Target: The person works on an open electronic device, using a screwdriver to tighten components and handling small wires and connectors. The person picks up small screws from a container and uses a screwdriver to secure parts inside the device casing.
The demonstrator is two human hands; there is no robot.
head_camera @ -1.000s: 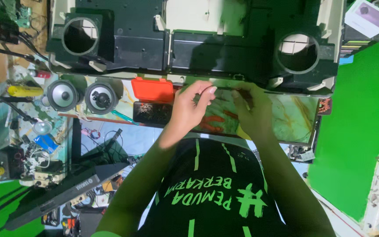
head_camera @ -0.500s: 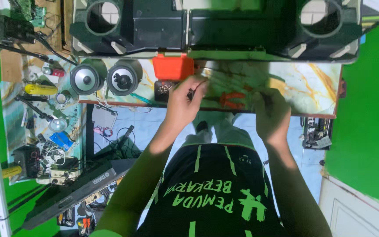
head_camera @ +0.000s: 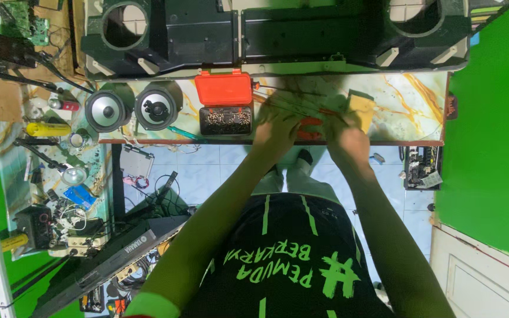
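Meanwhile, both hands, left hand [head_camera: 278,126] and right hand [head_camera: 346,138], pinching thin rods [head_camera: 301,106] on marble-patterned table [head_camera: 407,112].

bright, even indoor light, soft shadows, motion blur on both hands [head_camera: 278,126], wide-angle bending at the edges.

An open red box [head_camera: 224,88] with a dark tray is seen on the marble surface [head_camera: 407,106]. A blue packet [head_camera: 79,195] is seen at the left.
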